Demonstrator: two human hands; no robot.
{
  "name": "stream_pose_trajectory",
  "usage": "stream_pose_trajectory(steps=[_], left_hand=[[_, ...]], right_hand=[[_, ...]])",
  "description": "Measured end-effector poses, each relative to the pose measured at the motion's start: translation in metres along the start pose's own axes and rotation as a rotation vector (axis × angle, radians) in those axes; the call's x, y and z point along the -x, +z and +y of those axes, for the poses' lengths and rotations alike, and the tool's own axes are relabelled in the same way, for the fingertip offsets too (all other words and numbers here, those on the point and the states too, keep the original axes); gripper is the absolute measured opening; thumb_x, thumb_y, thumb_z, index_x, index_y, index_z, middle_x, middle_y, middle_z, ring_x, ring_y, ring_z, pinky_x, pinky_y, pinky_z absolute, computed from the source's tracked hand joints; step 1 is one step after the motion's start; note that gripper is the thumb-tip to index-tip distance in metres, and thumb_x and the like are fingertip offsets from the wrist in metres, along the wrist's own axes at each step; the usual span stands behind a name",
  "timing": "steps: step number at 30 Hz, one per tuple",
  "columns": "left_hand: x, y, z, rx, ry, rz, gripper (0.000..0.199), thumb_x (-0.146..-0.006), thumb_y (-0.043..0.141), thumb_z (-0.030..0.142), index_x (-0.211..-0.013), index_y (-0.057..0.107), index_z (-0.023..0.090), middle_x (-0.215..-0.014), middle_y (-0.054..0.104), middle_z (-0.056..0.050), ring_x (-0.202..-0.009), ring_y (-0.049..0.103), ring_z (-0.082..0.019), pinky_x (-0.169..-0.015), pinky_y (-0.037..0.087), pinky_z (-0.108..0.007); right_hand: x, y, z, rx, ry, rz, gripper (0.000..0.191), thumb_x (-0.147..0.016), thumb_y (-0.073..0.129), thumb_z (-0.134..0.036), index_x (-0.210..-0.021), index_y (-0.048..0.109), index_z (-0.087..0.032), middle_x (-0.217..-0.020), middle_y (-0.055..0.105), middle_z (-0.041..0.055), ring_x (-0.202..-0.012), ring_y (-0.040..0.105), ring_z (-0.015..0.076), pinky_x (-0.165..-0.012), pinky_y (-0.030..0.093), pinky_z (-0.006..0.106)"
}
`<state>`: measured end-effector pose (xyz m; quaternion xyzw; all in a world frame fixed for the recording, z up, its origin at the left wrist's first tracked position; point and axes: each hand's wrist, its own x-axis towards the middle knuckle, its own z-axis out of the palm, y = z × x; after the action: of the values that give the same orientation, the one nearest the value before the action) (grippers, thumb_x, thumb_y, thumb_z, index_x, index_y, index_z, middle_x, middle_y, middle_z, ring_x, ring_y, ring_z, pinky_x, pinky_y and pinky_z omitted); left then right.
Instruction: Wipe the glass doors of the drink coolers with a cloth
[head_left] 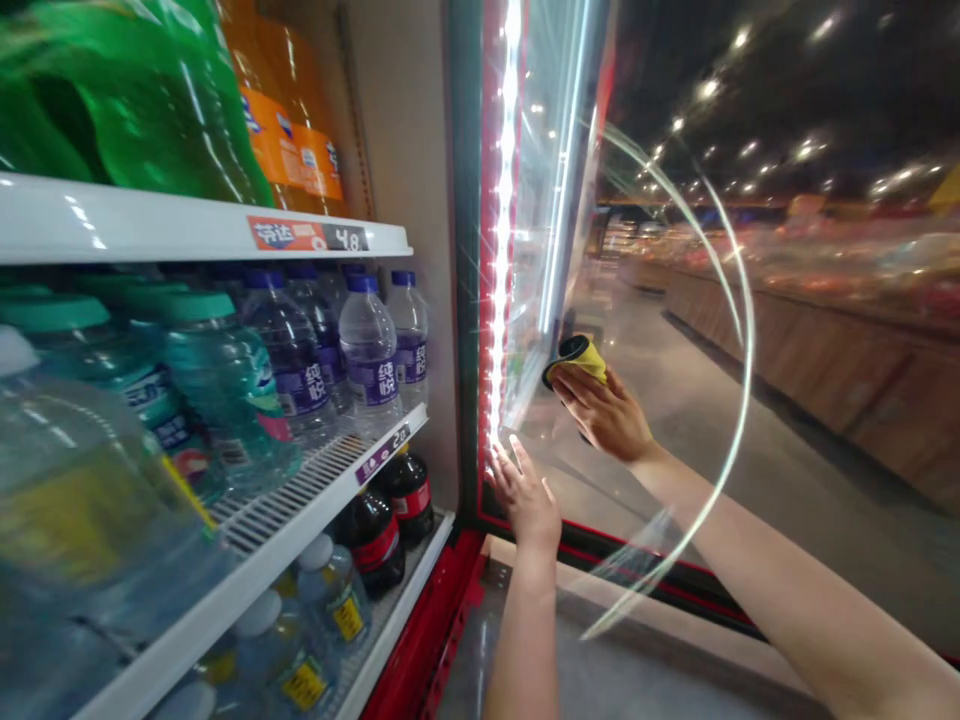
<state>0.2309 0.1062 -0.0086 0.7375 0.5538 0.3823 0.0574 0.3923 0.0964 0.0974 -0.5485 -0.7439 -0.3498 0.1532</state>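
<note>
My right hand (pixel 611 415) presses a folded yellow and black cloth (pixel 581 360) against the glass door (pixel 637 300) of a drinks fridge. Its fingers are bent over the cloth. Lower down and to the left, my left hand (pixel 523 495) rests against the door's red inner edge, beside the bright light strip (pixel 501 250). The left fingers are spread and hold nothing. A pale curved streak (pixel 746 340) shows across the glass, to the right of the cloth.
On the left, white fridge shelves (pixel 195 238) carry large green bottles (pixel 142 100), orange soda bottles (pixel 289 120), clear water bottles (pixel 369 345) and dark cola bottles (pixel 411 495). A red fridge sill (pixel 420 640) runs below. Through the glass are a shop floor and a blurred wooden display counter (pixel 810 380).
</note>
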Motion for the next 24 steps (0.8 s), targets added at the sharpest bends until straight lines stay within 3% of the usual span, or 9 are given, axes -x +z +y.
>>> stream_pose_trajectory(steps=[2,4,7,9,12,16,18,21,24], left_hand=[[0.002,0.001,0.007,-0.009,0.009,-0.001,0.079,-0.086,0.062,0.012,-0.158,0.029,0.009,-0.163,0.026,-0.029,-0.155,0.017,-0.041,-0.123,0.028,-0.056],[0.005,0.004,0.011,-0.015,0.017,0.008,0.078,-0.087,0.061,0.012,-0.158,0.029,0.009,-0.163,0.025,-0.029,-0.155,0.015,-0.041,-0.122,0.028,-0.058],[0.01,0.008,0.014,-0.007,0.028,0.012,0.081,-0.088,0.058,0.012,-0.161,0.021,0.012,-0.164,0.024,-0.028,-0.156,0.013,-0.041,-0.121,0.029,-0.061],[0.012,0.009,0.017,0.006,0.034,0.002,0.085,-0.089,0.057,0.012,-0.162,0.015,0.015,-0.165,0.022,-0.026,-0.156,0.011,-0.04,-0.121,0.029,-0.062],[0.012,0.008,0.029,0.019,0.04,-0.014,0.085,-0.089,0.056,0.012,-0.163,0.014,0.016,-0.166,0.02,-0.026,-0.156,0.008,-0.04,-0.12,0.029,-0.062],[0.008,0.008,0.045,0.031,0.032,0.0,0.084,-0.09,0.053,0.012,-0.163,0.011,0.013,-0.167,0.018,-0.026,-0.156,0.006,-0.039,-0.12,0.031,-0.06],[0.006,0.01,0.046,0.037,0.028,-0.003,0.086,-0.09,0.053,0.013,-0.163,0.009,0.014,-0.167,0.018,-0.025,-0.157,0.006,-0.038,-0.121,0.03,-0.06],[0.004,0.014,0.042,0.031,0.038,-0.024,0.086,-0.089,0.055,0.013,-0.163,0.011,0.014,-0.167,0.017,-0.027,-0.156,0.007,-0.039,-0.121,0.027,-0.061],[0.003,0.017,0.039,0.017,0.051,-0.013,0.086,-0.088,0.057,0.013,-0.162,0.014,0.013,-0.166,0.017,-0.028,-0.156,0.009,-0.04,-0.121,0.027,-0.061]], right_hand=[[0.01,0.0,-0.002,0.029,0.03,0.018,0.067,-0.099,0.044,-0.013,-0.162,0.023,-0.025,-0.162,0.038,0.0071,-0.146,0.042,0.0232,-0.128,0.019,0.049],[0.038,0.021,-0.014,0.0,-0.041,0.011,0.069,-0.098,0.042,-0.01,-0.162,0.022,-0.025,-0.162,0.039,0.0047,-0.143,0.046,0.0201,-0.127,0.023,0.043],[0.085,0.062,-0.032,-0.118,-0.257,-0.017,0.074,-0.091,0.041,-0.003,-0.16,0.029,-0.028,-0.151,0.055,-0.0014,-0.134,0.055,0.0136,-0.122,0.034,0.034],[0.098,0.073,-0.033,-0.149,-0.315,-0.038,0.072,-0.091,0.041,-0.002,-0.156,0.037,-0.031,-0.143,0.063,-0.0047,-0.13,0.057,0.0116,-0.119,0.038,0.032],[0.08,0.044,-0.011,-0.115,-0.266,-0.046,0.065,-0.096,0.04,-0.005,-0.155,0.04,-0.031,-0.147,0.059,-0.0036,-0.135,0.053,0.012,-0.124,0.032,0.035],[0.03,-0.027,0.031,0.081,0.064,0.094,0.061,-0.101,0.041,-0.013,-0.159,0.031,-0.03,-0.16,0.043,-0.0001,-0.147,0.04,0.0195,-0.13,0.009,0.046],[0.025,-0.04,0.038,0.132,0.176,0.167,0.063,-0.101,0.044,-0.015,-0.161,0.028,-0.029,-0.162,0.04,0.0023,-0.15,0.035,0.0238,-0.13,0.008,0.051],[0.054,-0.013,0.021,0.116,0.167,0.133,0.068,-0.098,0.045,-0.013,-0.161,0.027,-0.027,-0.162,0.039,0.0045,-0.15,0.035,0.0247,-0.129,0.015,0.051],[0.095,0.039,-0.01,0.03,-0.054,-0.005,0.068,-0.093,0.043,-0.007,-0.158,0.035,-0.026,-0.155,0.05,0.0021,-0.141,0.048,0.0169,-0.126,0.026,0.039]])
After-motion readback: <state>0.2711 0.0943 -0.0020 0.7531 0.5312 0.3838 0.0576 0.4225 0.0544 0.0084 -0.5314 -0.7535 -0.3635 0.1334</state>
